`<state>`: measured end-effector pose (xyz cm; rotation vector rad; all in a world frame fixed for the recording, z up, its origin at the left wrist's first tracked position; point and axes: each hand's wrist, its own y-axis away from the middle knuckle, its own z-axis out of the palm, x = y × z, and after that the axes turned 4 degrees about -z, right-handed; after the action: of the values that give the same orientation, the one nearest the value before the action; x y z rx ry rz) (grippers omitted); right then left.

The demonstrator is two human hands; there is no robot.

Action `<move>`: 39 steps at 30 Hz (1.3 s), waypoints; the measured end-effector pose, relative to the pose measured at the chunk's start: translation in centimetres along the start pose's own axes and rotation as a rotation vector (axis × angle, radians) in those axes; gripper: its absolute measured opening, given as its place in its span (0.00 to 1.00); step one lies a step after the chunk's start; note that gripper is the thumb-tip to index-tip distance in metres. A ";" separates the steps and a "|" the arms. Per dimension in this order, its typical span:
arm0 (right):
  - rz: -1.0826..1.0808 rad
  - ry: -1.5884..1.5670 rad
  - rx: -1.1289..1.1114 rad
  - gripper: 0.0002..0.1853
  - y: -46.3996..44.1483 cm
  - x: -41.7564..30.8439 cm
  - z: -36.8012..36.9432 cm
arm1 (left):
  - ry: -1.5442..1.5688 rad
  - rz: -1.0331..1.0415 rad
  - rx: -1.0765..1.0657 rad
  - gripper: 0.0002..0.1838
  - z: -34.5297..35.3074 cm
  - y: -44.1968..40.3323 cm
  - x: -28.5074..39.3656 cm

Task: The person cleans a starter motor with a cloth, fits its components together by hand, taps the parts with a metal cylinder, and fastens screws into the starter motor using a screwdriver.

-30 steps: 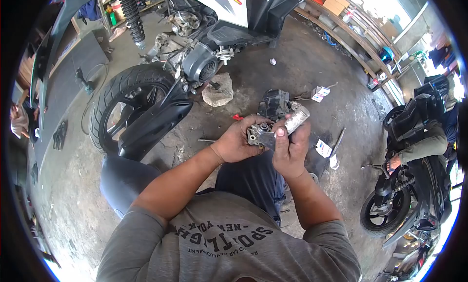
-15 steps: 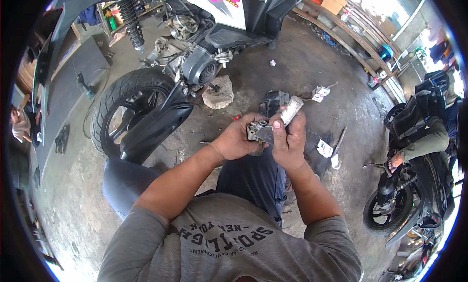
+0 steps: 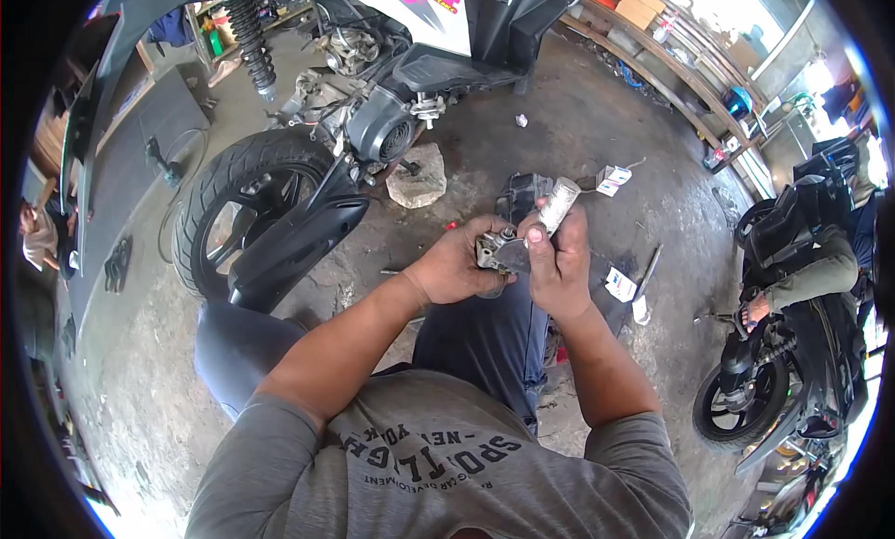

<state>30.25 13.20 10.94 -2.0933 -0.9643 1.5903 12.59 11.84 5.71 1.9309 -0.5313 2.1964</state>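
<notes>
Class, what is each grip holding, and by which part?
The right grip holds a flat-bladed tool by the blade end of its pale handle; the left grip holds a metal part by its edges.

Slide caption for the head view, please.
Left hand holds a metal part, right hand a flat-bladed tool, near a motorcycle.

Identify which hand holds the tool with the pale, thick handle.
The right hand holds the pale-handled tool; the left hand instead grips a metal part.
</notes>
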 end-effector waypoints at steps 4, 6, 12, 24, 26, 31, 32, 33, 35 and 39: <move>-0.014 -0.001 0.013 0.20 0.1 0.1 0.1 | -0.041 -0.016 -0.006 0.32 -0.2 0.1 -0.1; -0.034 0.003 0.017 0.20 0.1 0.2 0.1 | -0.075 -0.039 -0.011 0.33 -0.3 0.1 -0.1; -0.054 0.008 0.095 0.18 0.6 -0.5 0.7 | -0.059 0.040 0.001 0.33 -0.2 0.2 -0.7; -0.197 0.143 0.057 0.19 1.1 0.1 0.5 | -0.065 0.027 0.010 0.35 0.3 0.5 0.4; -0.169 0.093 0.063 0.19 1.3 0.2 0.6 | -0.114 0.019 0.004 0.36 0.3 0.6 0.9; -0.177 0.120 0.027 0.20 1.3 0.6 0.0 | -0.158 0.073 0.026 0.32 0.5 0.6 0.6; -0.177 0.119 0.028 0.20 1.2 0.6 -0.1 | -0.159 0.073 0.026 0.32 0.4 0.5 0.5; -0.172 0.113 0.004 0.20 1.1 0.5 -0.4 | -0.136 0.062 0.016 0.32 0.4 0.4 0.4; -0.162 0.099 -0.046 0.20 0.7 0.4 -0.8 | -0.088 0.038 0.000 0.32 0.4 0.2 0.2; -0.070 0.048 -0.131 0.20 -0.1 -0.6 -1.8 | -0.115 0.040 -0.019 0.32 0.3 -0.1 0.1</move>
<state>31.81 13.12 11.97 -2.1476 -1.1398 1.4722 12.85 11.80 5.89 2.0638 -0.6111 2.1049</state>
